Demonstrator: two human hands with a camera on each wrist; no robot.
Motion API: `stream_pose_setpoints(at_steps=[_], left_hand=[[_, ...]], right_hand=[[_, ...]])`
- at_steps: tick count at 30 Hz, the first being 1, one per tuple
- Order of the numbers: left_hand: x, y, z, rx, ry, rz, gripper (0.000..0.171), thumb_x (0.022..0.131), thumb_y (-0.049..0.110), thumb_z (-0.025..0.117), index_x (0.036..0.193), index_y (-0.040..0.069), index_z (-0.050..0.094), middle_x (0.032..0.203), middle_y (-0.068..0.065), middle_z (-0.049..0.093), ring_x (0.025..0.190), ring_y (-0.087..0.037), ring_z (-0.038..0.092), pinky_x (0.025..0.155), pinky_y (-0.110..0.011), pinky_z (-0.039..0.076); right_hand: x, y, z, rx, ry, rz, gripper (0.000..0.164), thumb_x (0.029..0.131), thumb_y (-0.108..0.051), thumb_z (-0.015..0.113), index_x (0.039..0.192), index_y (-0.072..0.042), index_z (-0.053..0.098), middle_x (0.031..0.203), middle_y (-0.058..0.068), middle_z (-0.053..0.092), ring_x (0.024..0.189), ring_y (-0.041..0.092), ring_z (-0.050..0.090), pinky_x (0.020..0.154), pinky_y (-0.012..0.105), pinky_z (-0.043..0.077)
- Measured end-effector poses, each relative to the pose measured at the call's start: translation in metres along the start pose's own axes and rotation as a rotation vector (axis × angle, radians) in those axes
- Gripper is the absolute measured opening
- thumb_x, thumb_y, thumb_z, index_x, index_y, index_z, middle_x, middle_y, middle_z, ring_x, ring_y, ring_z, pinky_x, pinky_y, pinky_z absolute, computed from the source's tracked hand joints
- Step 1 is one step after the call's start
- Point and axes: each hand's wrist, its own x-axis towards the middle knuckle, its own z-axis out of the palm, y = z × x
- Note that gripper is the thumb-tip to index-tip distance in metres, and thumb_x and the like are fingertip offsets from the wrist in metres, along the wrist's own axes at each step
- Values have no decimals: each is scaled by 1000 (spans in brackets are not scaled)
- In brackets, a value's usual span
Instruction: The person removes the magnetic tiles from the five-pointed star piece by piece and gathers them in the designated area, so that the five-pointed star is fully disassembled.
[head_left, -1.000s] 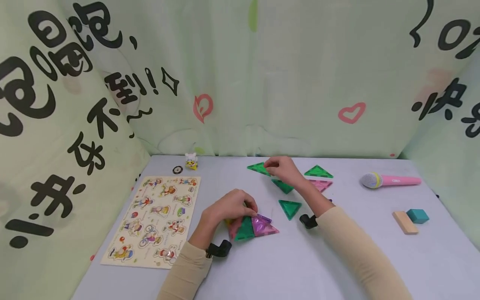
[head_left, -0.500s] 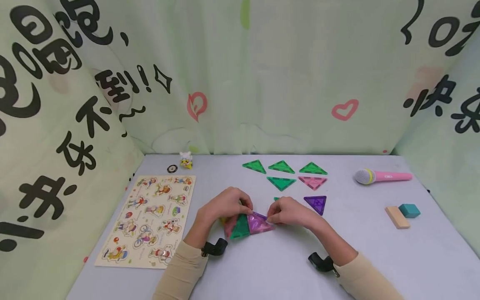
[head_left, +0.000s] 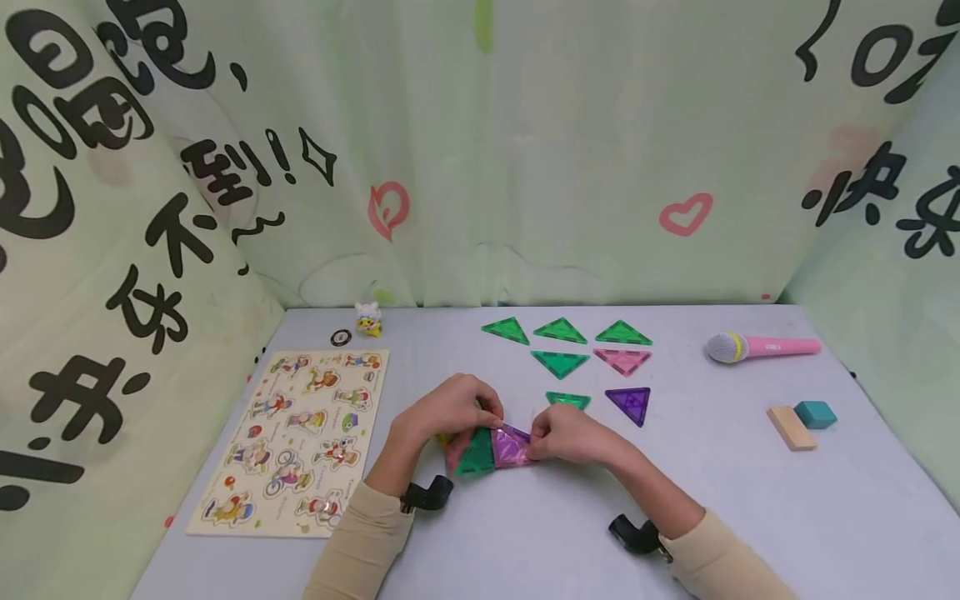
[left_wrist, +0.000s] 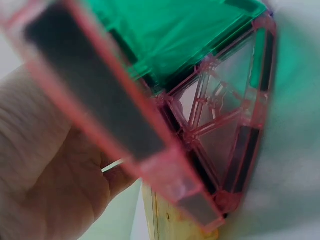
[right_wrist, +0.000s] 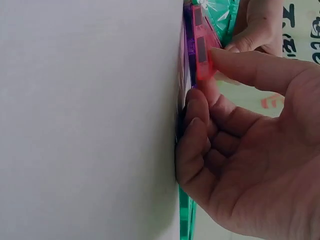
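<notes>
Both hands are at a small structure of translucent magnetic tiles on the white table. Its front shows a green triangular tile (head_left: pixel 477 452) beside a pink tile (head_left: pixel 510 450) with purple behind it. My left hand (head_left: pixel 457 410) pinches the top edge of the structure from the left. In the left wrist view a pink-framed tile (left_wrist: pixel 215 115) adjoins the green one, and a yellow part (left_wrist: pixel 177 220) shows below. My right hand (head_left: pixel 576 433) pinches the right end of the pink tile between thumb and fingers, its other fingers curled close to the table.
Behind the hands lie several loose green triangles (head_left: pixel 560 364), a pink triangle (head_left: pixel 622 361) and a purple triangle (head_left: pixel 628 405). A picture board (head_left: pixel 296 442) is at left, a small figurine (head_left: pixel 368 319) behind it. At right are a pink microphone (head_left: pixel 765 347), a wooden block (head_left: pixel 791 429) and a teal block (head_left: pixel 815 414).
My right hand has come from the green triangles at the back down to the structure's right end and taken hold of the pink tile. The left hand keeps its hold.
</notes>
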Motion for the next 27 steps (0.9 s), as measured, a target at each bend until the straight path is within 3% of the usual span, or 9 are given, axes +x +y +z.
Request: stream_pose_setpoints(at_steps=[9,18,27], left_hand=[[-3,-4,-3,-30,1,-34,10,91,28,73,81,26,72,81,12,69,86,-10,59,83,-28,48],[-7,-3,-6,-58,-29,-53,6,91,24,73,85,25,72,85,8,68,81,-12,57,70,-26,49],[-8,-4,-6,-80,-47,-54,4,93,22,69,91,22,73,90,6,68,79,-13,58,66,-27,48]], right_hand=[[3,2,2,64,69,18,11,83,-15,71,78,-8,64,65,1,59,62,13,52,60,29,42],[4,2,1,93,163,47,6,84,-13,71,81,-9,68,67,0,59,62,13,52,59,27,43],[5,3,-1,107,184,29,5,84,-11,71,80,-9,68,67,0,59,62,13,52,59,27,42]])
